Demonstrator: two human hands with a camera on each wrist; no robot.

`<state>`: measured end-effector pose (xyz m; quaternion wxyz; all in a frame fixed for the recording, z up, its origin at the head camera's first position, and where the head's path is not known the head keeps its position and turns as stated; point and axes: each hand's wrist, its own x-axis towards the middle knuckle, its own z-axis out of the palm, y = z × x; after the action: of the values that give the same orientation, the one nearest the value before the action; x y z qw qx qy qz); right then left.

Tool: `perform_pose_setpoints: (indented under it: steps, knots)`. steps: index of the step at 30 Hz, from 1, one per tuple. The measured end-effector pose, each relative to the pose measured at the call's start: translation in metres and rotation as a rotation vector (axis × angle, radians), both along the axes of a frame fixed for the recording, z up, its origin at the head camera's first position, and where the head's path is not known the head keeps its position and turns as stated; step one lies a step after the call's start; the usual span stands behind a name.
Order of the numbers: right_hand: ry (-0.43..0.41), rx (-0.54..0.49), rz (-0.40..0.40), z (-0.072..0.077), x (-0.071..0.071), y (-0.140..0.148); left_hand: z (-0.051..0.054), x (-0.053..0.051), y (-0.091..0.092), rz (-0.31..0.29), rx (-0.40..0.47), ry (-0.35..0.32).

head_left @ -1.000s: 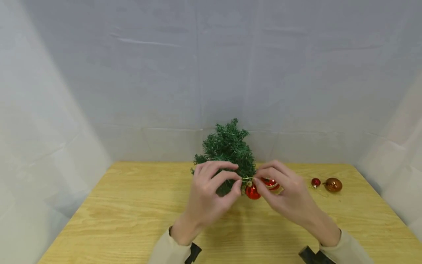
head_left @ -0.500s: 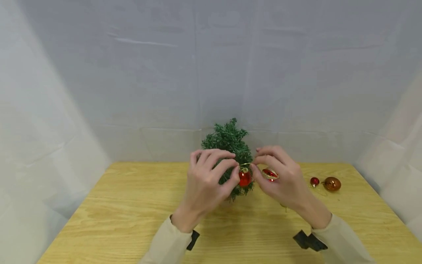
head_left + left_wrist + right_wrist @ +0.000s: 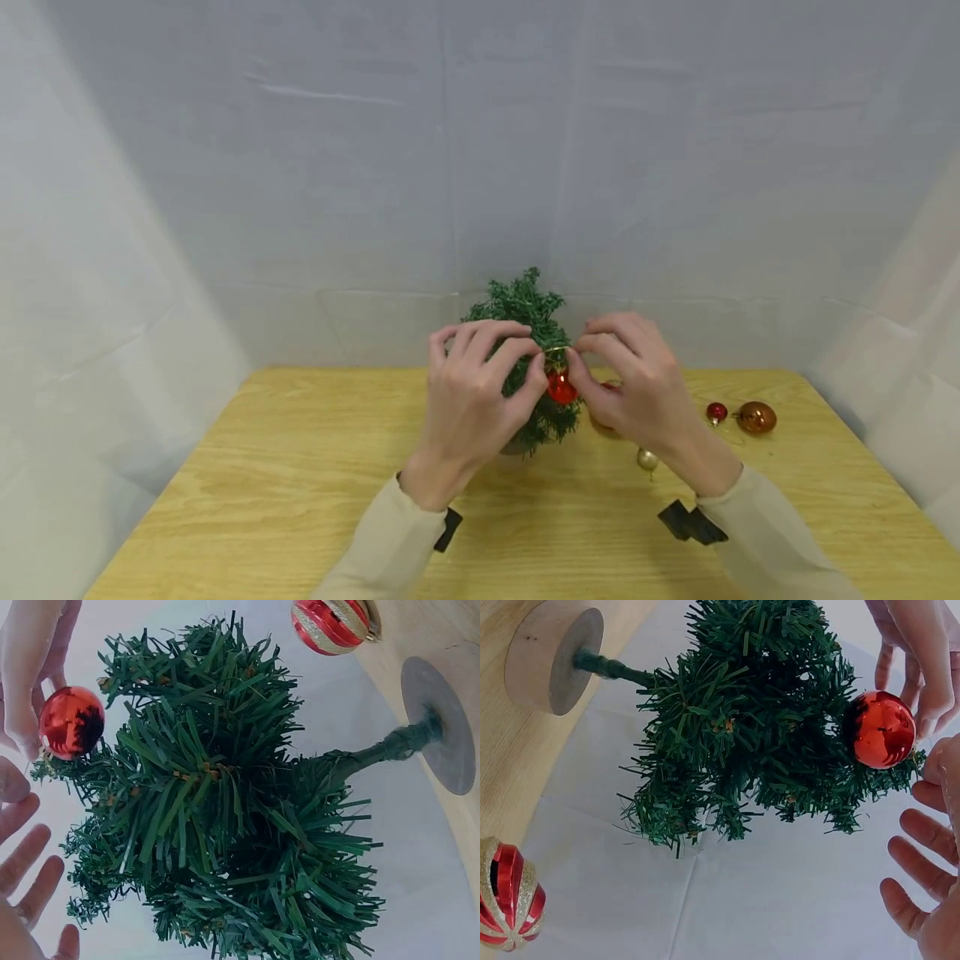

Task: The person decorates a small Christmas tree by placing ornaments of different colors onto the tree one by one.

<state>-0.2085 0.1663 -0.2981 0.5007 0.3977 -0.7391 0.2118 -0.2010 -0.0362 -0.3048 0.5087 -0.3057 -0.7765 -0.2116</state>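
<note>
A gold cord is pinched between thumb and forefinger by the left hand and the right hand — the other fingers are held loosely bent. From it a shiny red bauble is hung, just beside the upper branches of the miniature artificial Christmas tree. A red-and-gold striped ornament is seen near the tree's round base.

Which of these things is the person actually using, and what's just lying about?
Seem part of the job:
shiny red ball, held up
gold cord, pinched above it
green tree, behind the ball

Just lying about, it seems:
striped ornament
small dark red ball
brown ornament
small gold ball
</note>
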Motion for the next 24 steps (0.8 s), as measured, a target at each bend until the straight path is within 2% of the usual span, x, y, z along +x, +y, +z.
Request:
perform_pose_setpoints:
  steps: [7, 12, 17, 21, 24]
  knots:
    - [-0.101, -0.008, -0.069, 0.0003, -0.0011, -0.0005, 0.0014, -0.0025, 0.0045, 0.052, 0.010, -0.044]
    - [-0.201, -0.010, -0.103, -0.0014, -0.0005, -0.0012, 0.0011, -0.0017, 0.0078, 0.128, -0.048, -0.085]
    - [-0.312, 0.053, -0.112, -0.0040, 0.0024, -0.0019, -0.0020, 0.0004, 0.0082, 0.158, -0.102, -0.113]
    - [-0.338, 0.083, -0.091, -0.0053, 0.0059, -0.0032, -0.0055, 0.0022, 0.0079, 0.167, -0.125, -0.124]
    - [-0.332, 0.068, -0.063, -0.0064, 0.0067, -0.0043, -0.0075, 0.0037, 0.0080, 0.166, -0.130, -0.130]
